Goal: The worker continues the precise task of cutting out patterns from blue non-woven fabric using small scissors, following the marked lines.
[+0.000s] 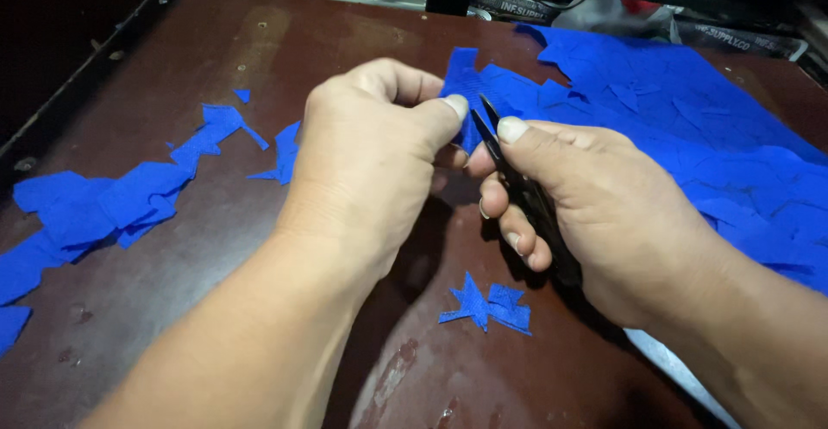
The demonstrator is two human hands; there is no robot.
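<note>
My left hand (366, 157) pinches a small piece of blue fabric (461, 80) between thumb and fingers, held above the dark brown table (216, 248). My right hand (595, 213) grips small black scissors (504, 157), their blades pointing up at the edge of that piece, right beside my left thumb. Both hands meet at the middle of the view. Much of the held piece is hidden behind my left hand.
A big heap of blue fabric pieces (681, 127) covers the table's right side. Cut blue scraps (112, 200) lie along the left, and a small scrap cluster (487, 306) sits below my hands. Dark boxes and clutter line the far edge.
</note>
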